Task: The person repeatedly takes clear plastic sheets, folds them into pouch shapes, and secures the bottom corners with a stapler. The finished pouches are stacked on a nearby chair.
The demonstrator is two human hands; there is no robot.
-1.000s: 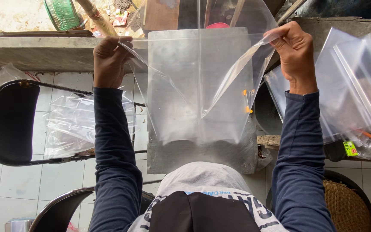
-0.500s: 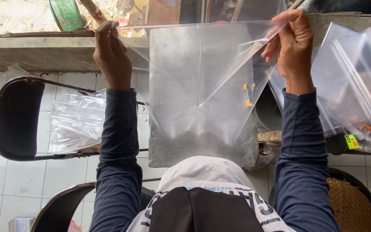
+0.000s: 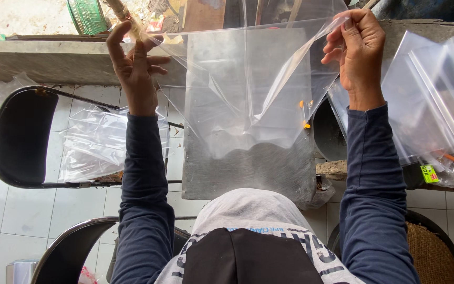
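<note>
your left hand (image 3: 135, 63) at 10 o'clock and right hand (image 3: 356, 50) at 2 o'clock each pinch a top corner of the clear plastic bag (image 3: 248, 89), which looks light, limp and slippery, so grip its rim.

Clear plastic bag (image 3: 248, 94) held up; small green label (image 3: 429, 173) lower right.

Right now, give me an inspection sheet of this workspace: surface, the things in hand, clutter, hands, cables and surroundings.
Surface: grey slab under the bag, white tiled floor below.
Things in hand: clear plastic bag, held up and spread by its top corners.
Clutter: bag pile on black chair; bag stack at right.
Hands: left hand and right hand each pinch a corner.
Cables: nothing seen.
Surroundings: concrete ledge, green basket, woven seat.
</note>
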